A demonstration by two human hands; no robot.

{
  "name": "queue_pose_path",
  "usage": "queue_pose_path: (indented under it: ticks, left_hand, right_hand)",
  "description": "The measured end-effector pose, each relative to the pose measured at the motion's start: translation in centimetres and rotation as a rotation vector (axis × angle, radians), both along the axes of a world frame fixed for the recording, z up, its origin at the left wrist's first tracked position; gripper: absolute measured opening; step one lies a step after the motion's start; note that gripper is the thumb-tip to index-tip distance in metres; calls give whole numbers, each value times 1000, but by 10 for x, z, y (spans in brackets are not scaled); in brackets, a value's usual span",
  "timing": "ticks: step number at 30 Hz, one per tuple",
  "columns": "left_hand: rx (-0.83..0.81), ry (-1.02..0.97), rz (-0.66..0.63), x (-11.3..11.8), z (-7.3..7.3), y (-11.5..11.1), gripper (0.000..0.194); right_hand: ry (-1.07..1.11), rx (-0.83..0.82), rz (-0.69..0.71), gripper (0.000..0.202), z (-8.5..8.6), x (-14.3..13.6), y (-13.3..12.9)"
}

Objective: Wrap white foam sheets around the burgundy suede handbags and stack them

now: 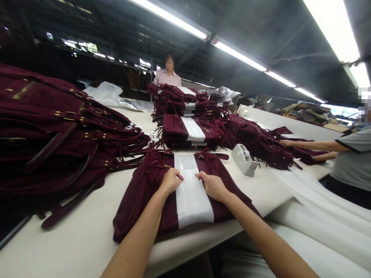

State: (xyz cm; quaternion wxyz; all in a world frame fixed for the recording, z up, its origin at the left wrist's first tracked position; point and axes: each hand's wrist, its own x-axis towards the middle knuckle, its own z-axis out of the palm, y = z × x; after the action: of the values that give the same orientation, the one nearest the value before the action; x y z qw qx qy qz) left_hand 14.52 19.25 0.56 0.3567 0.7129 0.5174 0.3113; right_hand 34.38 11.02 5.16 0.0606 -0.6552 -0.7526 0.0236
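Note:
A maroon fabric bag [145,193] with fringe and small brass fittings lies flat in front of me. Around its middle runs a white foam wrap [193,204], with a strip of clear tape [189,170] across its upper part. My left hand [171,180] has its fingers pinched together at the wrap's left edge, by the tape. At the right edge my right hand [213,186] is closed, its thumb and forefinger touching the wrap by the tape's other end. Whatever lies between the fingertips is too small to make out.
A white tape dispenser [245,160] stands right of the bag on the pale table [95,227]. Maroon bags are piled at left [52,127], and wrapped ones [191,129] are stacked ahead. White foam sheet [324,216] hangs at right. One co-worker [348,154] handles bags; another person [167,77] stands behind.

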Motion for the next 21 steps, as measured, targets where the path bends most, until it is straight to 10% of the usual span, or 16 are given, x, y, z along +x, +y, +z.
queue_pose_path:
  ticks: [21]
  left_hand:
    - [51, -28, 29, 2, -4, -6, 22]
  right_hand:
    - [-129, -104, -191, 37, 9, -25, 68]
